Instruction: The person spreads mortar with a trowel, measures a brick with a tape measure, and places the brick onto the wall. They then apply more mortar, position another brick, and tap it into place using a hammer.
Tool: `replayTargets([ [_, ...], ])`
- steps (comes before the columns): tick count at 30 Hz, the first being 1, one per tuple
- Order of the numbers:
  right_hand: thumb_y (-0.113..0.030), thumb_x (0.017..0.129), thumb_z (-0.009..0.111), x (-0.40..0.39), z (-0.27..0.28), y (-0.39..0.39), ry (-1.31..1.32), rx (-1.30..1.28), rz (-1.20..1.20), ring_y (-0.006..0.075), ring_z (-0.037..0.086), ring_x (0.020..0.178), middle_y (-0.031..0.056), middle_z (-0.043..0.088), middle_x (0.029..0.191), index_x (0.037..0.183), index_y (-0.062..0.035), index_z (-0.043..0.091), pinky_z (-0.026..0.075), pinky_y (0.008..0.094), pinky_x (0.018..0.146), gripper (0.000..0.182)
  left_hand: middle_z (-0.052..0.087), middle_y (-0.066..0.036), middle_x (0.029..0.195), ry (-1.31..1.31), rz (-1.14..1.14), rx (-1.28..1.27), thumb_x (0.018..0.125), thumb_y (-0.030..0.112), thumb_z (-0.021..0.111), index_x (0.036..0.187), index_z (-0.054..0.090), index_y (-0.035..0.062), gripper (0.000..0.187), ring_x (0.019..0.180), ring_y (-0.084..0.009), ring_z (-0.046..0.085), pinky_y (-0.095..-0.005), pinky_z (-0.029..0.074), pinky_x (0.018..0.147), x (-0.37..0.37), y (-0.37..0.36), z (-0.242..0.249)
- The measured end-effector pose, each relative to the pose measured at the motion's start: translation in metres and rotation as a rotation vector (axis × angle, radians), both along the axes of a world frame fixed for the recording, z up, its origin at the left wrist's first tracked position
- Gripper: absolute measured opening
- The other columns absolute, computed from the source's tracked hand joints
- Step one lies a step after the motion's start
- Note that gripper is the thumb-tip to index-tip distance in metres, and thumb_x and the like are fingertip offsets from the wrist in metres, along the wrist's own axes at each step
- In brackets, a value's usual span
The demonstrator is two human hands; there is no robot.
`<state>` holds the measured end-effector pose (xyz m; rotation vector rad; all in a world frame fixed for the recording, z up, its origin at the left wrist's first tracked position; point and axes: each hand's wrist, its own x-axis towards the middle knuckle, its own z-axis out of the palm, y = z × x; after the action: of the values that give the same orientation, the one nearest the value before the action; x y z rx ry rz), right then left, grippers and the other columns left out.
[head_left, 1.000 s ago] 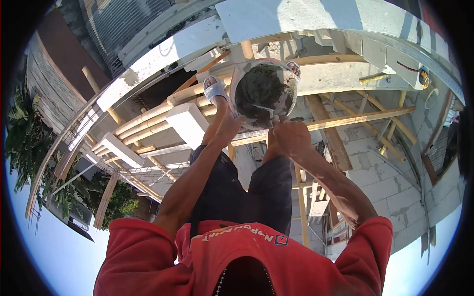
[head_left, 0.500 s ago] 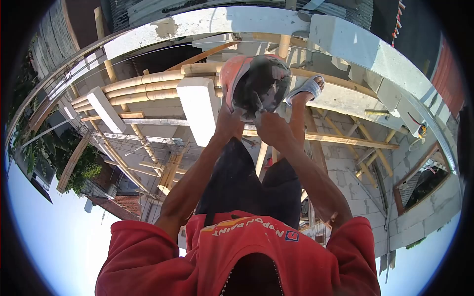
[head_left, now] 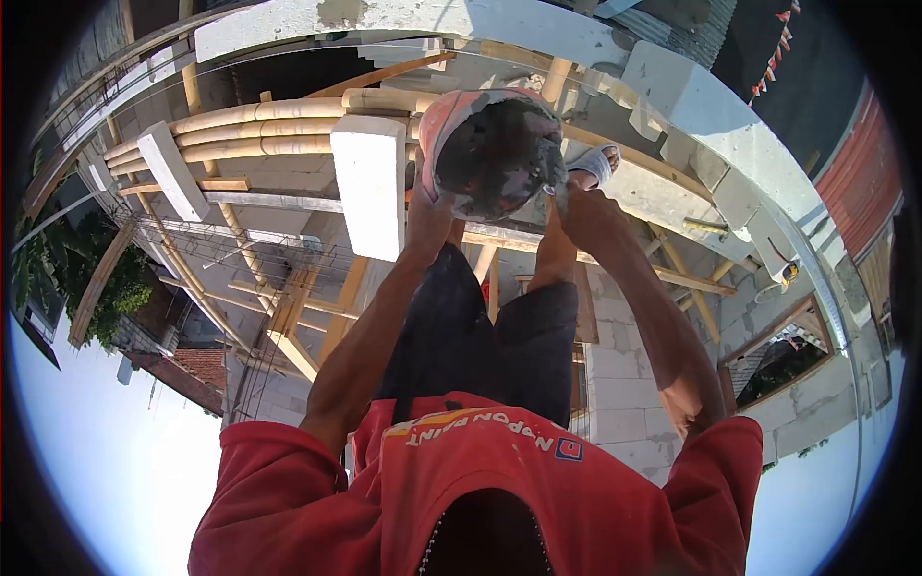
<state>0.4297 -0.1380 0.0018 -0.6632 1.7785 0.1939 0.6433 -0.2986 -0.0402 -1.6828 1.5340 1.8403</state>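
My left hand (head_left: 427, 223) is closed on the near left rim of a round reddish bucket (head_left: 432, 134). Dark wet material (head_left: 499, 158) lies inside the bucket, and grey mortar coats its rim. To the right of the bucket, my right hand (head_left: 588, 217) is closed round the handle of a tool (head_left: 554, 175), probably a trowel, whose blade end is at the bucket's right rim and hard to make out. Past that hand shows a foot in a grey-white sandal (head_left: 597, 165).
A white block (head_left: 371, 182) stands left of the bucket, with a second one (head_left: 173, 171) farther left. Bamboo poles (head_left: 259, 130) run behind them. A pale concrete beam (head_left: 279, 21) curves across the top. A yellow-handled tool (head_left: 706, 226) lies at the right.
My right hand has moved right, from inside the bucket's near edge to its right side, with the tool. The view has shifted slightly, and my left hand keeps its hold on the bucket.
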Motion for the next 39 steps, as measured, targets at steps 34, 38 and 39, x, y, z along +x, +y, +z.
replayTargets([
  [34,-0.033,0.102,0.057,0.006,0.034,-0.020,-0.465,0.141,-1.047,0.0173,0.064,0.057,0.0112,0.065,0.084,0.125,0.0049,0.056,0.055,0.0306,0.050,0.044,0.063,-0.017,0.116,0.052,0.445,0.388,0.091,0.002,0.053,0.124,0.051,-0.0036,0.034,0.107,-0.0281,0.068,-0.0356,0.062,0.089,0.017,0.027,0.015],
  [38,-0.025,0.098,0.058,0.073,-0.014,-0.067,0.156,-0.323,-0.184,0.0339,0.073,0.077,0.0227,0.068,0.097,0.125,0.0056,0.057,0.059,0.0447,0.063,0.041,0.060,-0.016,0.116,-0.019,0.183,0.344,0.088,0.002,0.055,0.128,0.046,-0.0041,0.042,0.107,-0.0261,0.067,-0.0339,0.063,0.085,0.025,0.004,0.002],
  [39,-0.026,0.097,0.059,0.087,-0.007,-0.079,0.158,-0.313,-0.174,0.0356,0.073,0.081,0.0236,0.068,0.098,0.126,0.0063,0.056,0.059,0.0451,0.066,0.043,0.059,-0.016,0.116,-0.021,0.114,0.348,0.088,0.002,0.056,0.130,0.044,-0.0041,0.044,0.108,-0.0258,0.067,-0.0340,0.063,0.084,0.028,-0.002,-0.003],
])
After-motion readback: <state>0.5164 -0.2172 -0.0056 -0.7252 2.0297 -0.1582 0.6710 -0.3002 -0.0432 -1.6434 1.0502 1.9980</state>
